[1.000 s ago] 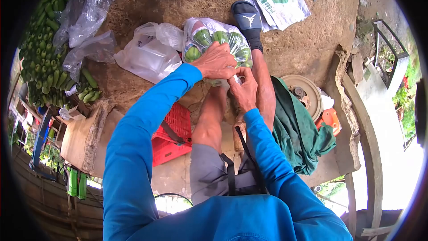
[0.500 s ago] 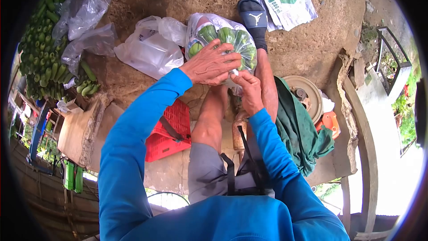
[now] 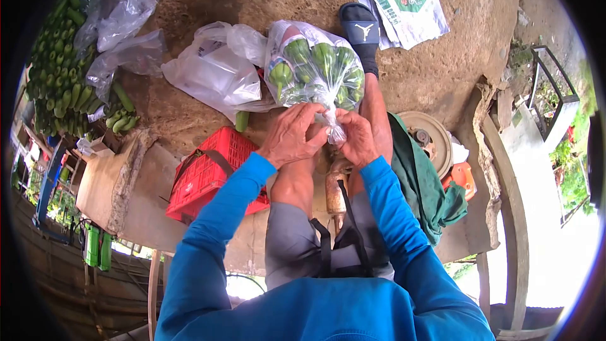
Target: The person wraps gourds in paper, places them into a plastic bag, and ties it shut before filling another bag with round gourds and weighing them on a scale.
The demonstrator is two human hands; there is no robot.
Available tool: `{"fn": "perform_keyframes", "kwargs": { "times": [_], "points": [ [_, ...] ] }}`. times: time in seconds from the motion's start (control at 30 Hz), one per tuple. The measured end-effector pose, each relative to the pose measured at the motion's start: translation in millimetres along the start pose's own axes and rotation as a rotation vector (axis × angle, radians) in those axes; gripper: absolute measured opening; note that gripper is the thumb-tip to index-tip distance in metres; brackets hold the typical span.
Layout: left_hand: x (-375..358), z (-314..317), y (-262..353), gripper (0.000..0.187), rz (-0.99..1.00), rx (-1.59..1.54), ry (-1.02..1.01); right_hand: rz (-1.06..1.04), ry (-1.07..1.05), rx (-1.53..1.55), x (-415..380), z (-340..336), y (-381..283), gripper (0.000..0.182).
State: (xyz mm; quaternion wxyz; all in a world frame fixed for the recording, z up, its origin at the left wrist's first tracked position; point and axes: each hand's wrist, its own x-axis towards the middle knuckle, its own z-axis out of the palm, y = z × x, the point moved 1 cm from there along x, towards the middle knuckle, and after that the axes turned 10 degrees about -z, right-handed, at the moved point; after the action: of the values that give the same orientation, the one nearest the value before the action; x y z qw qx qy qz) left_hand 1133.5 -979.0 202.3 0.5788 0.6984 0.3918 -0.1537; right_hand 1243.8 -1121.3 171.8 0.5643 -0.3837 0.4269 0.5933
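Note:
A clear plastic bag (image 3: 322, 57) filled with long green vegetables lies on the ground between my feet. Its mouth is gathered into a twisted neck pointing toward me. My left hand (image 3: 293, 134) pinches this neck from the left, thumb and fingertips close together. From the other side my right hand (image 3: 356, 137) grips the same neck, fingers curled against it. A crumpled tail of plastic sticks out below the fingertips. Whether a tie is wound round the neck I cannot make out. Beside the bag on the left lies a whitish plastic bag (image 3: 214, 72), partly crumpled.
A heap of green vegetables (image 3: 60, 82) fills the far left, with loose clear plastic (image 3: 129, 12) over its edge. A red crate (image 3: 208, 170) stands by my left leg. Green cloth (image 3: 420, 183) and a round lid-like disc (image 3: 435, 142) are at right; printed sacks (image 3: 410, 3) lie beyond my sandal.
My left hand has slid off the top of the filled bag down to its neck, joining my right hand. More of the vegetables and the red crate now show.

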Motion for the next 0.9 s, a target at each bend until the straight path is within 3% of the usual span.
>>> {"fn": "perform_keyframes", "kwargs": {
  "times": [0.03, 0.1, 0.17, 0.23, 0.3, 0.4, 0.5, 0.6, 0.7, 0.73, 0.8, 0.83, 0.9],
  "points": [
    [-2, 9, -1, 0.035, 0.001, -0.002, 0.003, 0.031, -0.044, -0.07, 1, -2, 0, 0.018],
    [-1, 19, -3, 0.033, -0.217, -0.163, 0.047, -0.006, -0.08, -0.129, -1, -2, 0, 0.019],
    [-2, 24, 2, 0.032, -0.214, -0.213, 0.076, -0.041, -0.111, -0.189, -3, -1, -2, 0.021],
    [-8, 27, 5, 0.032, -0.214, -0.261, 0.102, -0.02, 0.014, -0.234, -9, 13, -7, 0.024],
    [-15, 26, 4, 0.033, -0.267, -0.467, 0.093, -0.017, 0.014, -0.233, -12, 19, -9, 0.026],
    [-15, 27, 4, 0.028, -0.354, -0.364, 0.123, -0.003, -0.024, -0.241, -9, 20, -8, 0.027],
    [-7, 33, -1, 0.019, -0.207, -0.328, 0.32, 0.007, -0.021, -0.259, -19, 27, -10, 0.03],
    [-7, 31, -3, 0.015, -0.219, -0.338, 0.327, -0.219, -0.088, -0.462, -31, 44, -16, 0.029],
    [-7, 35, -8, 0.017, -0.293, -0.296, 0.318, -0.318, -0.129, -0.857, -27, 37, -22, 0.054],
    [-6, 36, -9, 0.017, -0.294, -0.301, 0.323, -0.393, -0.146, -1.172, -28, 42, -25, 0.048],
    [-5, 42, -15, 0.019, -0.6, -0.753, 0.174, -0.464, -0.163, -1.496, -21, 33, -27, 0.042],
    [-4, 46, -18, 0.019, -0.6, -0.761, 0.178, -0.343, -0.142, -1.372, -12, 22, -23, 0.037],
    [-3, 57, -22, 0.014, -0.666, -1.255, 0.122, -0.22, -0.124, -1.251, -8, 9, -20, 0.032]
  ]
}}
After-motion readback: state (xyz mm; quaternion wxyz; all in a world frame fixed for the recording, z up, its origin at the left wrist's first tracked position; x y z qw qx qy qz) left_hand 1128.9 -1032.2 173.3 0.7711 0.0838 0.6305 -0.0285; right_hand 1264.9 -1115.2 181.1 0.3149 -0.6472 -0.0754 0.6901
